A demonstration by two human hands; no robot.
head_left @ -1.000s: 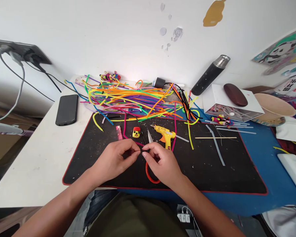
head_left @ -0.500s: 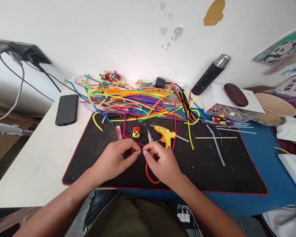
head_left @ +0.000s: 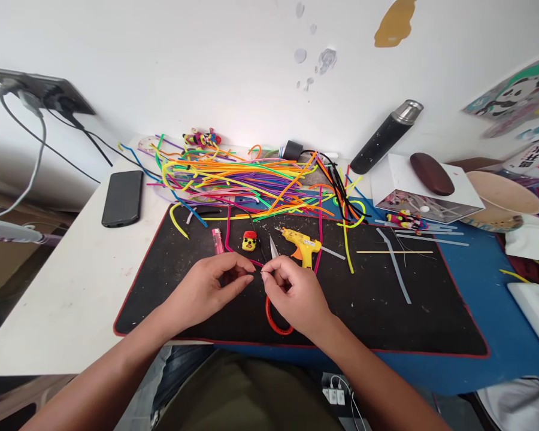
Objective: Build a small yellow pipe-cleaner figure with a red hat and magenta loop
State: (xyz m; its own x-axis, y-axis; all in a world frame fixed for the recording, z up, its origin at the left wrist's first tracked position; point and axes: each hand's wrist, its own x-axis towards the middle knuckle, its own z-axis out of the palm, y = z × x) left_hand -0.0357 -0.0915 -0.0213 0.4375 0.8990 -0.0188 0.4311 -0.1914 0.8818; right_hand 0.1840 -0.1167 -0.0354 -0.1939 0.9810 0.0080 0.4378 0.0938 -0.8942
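Over the middle of the black mat, my left hand point(head_left: 215, 284) has its thumb and index fingertips slightly apart, with nothing visible between them. Close beside it, my right hand point(head_left: 296, 293) pinches a tiny dark strand, mostly hidden by the fingertips. Scissors with red handles point(head_left: 273, 326) lie partly beneath my right hand, blades pointing away. Just beyond the hands sits a small yellow head figure with a red top point(head_left: 249, 241). A pink lighter point(head_left: 217, 240) lies to its left, and a yellow glue gun point(head_left: 303, 244) to its right.
Colourful pipe cleaners point(head_left: 238, 179) are heaped along the wall. A phone point(head_left: 122, 199) lies at left. A black flask point(head_left: 386, 136), a white box point(head_left: 424, 179) and a bowl point(head_left: 498, 188) stand at back right. A glue stick point(head_left: 395, 269) and a thin wooden stick point(head_left: 413, 252) lie on the mat point(head_left: 368, 323).
My left thumb and index finger have parted and drawn slightly away from my right fingertips. The dark strand that spanned both pinches now shows only at my right hand.
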